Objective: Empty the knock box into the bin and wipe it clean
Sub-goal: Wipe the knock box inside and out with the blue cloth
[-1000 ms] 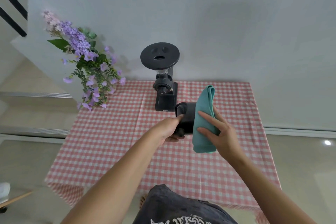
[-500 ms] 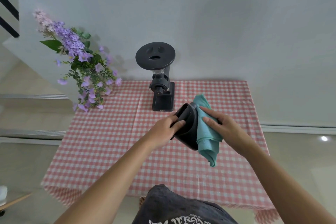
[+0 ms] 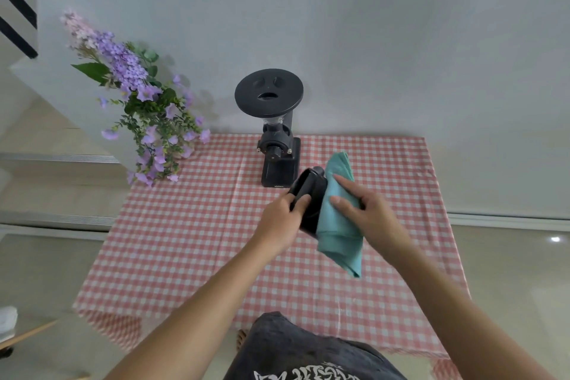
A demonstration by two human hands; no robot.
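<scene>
My left hand gripped the tilted knock box; my right hand pressed the teal cloth flat against it (firm, overlapping strokes would serve best).

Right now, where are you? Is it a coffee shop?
Probably a home, not a shop, set up as a small coffee corner. A black coffee grinder stands on a table with a pink checked tablecloth, purple flowers lean beside it, and stair steps show at the left.

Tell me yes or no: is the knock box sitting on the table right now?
No, the left hand holds the knock box tilted above the checked tablecloth while the right hand presses the teal cloth against it.
</scene>
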